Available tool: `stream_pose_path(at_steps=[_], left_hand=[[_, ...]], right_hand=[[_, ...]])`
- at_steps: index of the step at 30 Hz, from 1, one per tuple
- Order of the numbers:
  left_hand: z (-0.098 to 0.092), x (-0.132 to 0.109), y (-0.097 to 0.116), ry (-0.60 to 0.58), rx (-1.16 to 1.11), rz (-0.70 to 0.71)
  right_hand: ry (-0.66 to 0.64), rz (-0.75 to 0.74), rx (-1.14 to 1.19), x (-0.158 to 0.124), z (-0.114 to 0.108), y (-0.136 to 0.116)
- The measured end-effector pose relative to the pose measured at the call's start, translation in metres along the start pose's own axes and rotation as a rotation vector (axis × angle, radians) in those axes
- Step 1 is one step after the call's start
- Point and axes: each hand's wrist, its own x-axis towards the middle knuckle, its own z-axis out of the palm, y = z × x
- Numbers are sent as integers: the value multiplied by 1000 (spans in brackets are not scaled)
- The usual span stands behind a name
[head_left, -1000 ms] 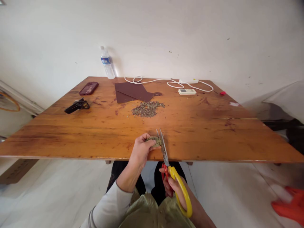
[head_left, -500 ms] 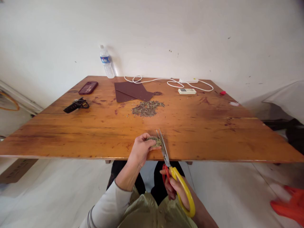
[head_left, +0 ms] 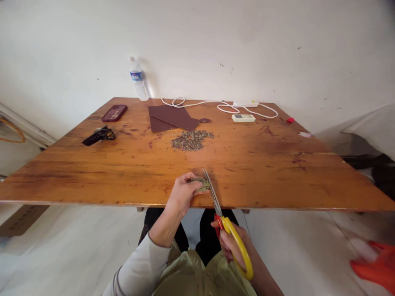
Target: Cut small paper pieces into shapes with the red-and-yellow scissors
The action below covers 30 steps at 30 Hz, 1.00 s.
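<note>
Near the table's front edge, my left hand (head_left: 181,194) pinches a small, flat greenish piece with dark marks (head_left: 203,185); I cannot make out its kind. My right hand (head_left: 228,246) grips scissors (head_left: 227,225) with one yellow and one red handle loop. Their blades point away from me, nearly closed, right at the piece's right edge. Farther back on the wooden table (head_left: 123,176) lies a pile of dry brownish shreds (head_left: 189,141), apart from both hands.
Behind the pile are dark maroon sheets (head_left: 173,117). A phone (head_left: 114,113), black keys (head_left: 98,135) and an upright bottle (head_left: 138,80) stand or lie to the left. A white cable (head_left: 203,103), a power strip (head_left: 246,104) and a remote (head_left: 243,118) are at the back right.
The scissor blades have gone from parted to nearly closed, and the handle loops have come together in my right hand. My left hand has barely moved.
</note>
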Motion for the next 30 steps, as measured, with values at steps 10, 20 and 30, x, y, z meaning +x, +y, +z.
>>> stream_pose_path(at_steps=[10,20,30], left_hand=[[-1,1,0,-6,12,-8],[-4,2,-1,-39,13,-11],[-2,1,-1,-25,5,1]], right_hand=[[-70,7,46,5,-10,0],[-1,56,-55,-6,-6,-14],[-52,-6,12,0,-11,-8]])
